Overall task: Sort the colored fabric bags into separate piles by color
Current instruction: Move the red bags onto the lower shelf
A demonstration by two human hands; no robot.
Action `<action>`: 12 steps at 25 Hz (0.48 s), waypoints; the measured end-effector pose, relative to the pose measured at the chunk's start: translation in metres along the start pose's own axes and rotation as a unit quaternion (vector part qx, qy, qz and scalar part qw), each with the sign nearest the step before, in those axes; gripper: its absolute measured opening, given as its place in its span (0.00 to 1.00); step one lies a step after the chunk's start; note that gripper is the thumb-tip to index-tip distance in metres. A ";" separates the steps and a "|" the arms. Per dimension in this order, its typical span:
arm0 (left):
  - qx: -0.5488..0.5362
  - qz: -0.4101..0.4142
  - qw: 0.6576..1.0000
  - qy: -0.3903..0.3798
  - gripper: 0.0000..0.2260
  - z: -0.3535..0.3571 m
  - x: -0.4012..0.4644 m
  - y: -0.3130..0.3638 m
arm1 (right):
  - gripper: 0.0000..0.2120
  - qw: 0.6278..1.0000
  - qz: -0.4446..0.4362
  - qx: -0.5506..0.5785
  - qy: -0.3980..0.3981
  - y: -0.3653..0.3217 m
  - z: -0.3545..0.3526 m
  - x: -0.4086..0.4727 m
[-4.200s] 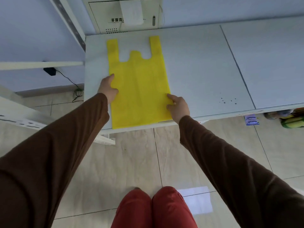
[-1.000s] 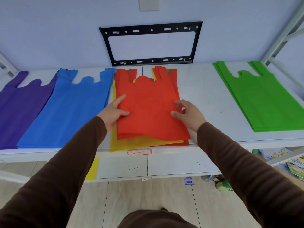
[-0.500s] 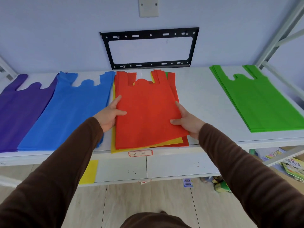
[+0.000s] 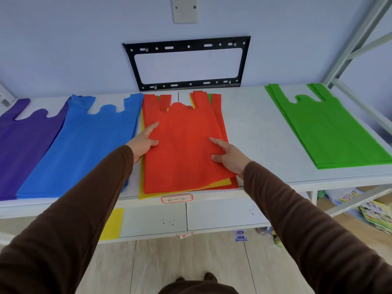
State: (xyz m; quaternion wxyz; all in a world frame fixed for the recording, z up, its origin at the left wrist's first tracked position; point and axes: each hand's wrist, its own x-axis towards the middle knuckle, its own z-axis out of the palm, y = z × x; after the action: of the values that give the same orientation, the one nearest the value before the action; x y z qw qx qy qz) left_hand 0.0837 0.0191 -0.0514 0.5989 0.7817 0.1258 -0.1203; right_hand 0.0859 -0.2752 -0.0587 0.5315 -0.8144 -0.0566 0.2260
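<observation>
A mixed stack lies mid-shelf with a red bag [image 4: 184,149] on top. Under it show a yellow bag [image 4: 221,183], more red, and a sliver of green near the handles. My left hand [image 4: 143,144] holds the red bag's left edge, thumb and forefinger on top. At the right edge, my right hand [image 4: 230,157] grips that bag with the thumb on top, its other fingers hidden. Sorted piles lie flat: purple [image 4: 25,141] far left, blue [image 4: 84,145] beside it, green [image 4: 328,128] at the right.
The white shelf [image 4: 254,128] shows bare surface between the stack and the green pile. A black metal bracket [image 4: 186,45] hangs on the wall behind. On the lower shelf lies a yellow bag [image 4: 112,223]. Printed booklets [image 4: 375,213] sit low at the right.
I turned from laying the yellow bag on the other table to this shelf. In the last second both hands slid to the top red bag's side edges and took hold.
</observation>
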 end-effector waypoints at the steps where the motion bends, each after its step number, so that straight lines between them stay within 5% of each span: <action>1: -0.018 -0.009 1.000 0.003 0.28 0.000 0.000 0.001 | 0.27 0.999 0.011 0.029 -0.005 0.001 -0.001 0.000; 7: -0.016 -0.020 0.999 0.035 0.32 0.005 -0.003 0.014 | 0.30 0.995 0.012 0.091 -0.043 -0.005 -0.010 0.002; 12: -0.007 0.064 0.995 0.080 0.33 0.007 -0.016 0.057 | 0.32 0.990 -0.041 0.133 -0.027 -0.029 -0.038 -0.007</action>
State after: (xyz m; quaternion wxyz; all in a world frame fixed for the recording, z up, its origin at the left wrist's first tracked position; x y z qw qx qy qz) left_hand 0.0880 -0.0030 0.0037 0.5987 0.7911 0.1235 -0.0182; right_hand 0.1008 -0.2970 -0.0177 0.6419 -0.7272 -0.0736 0.2320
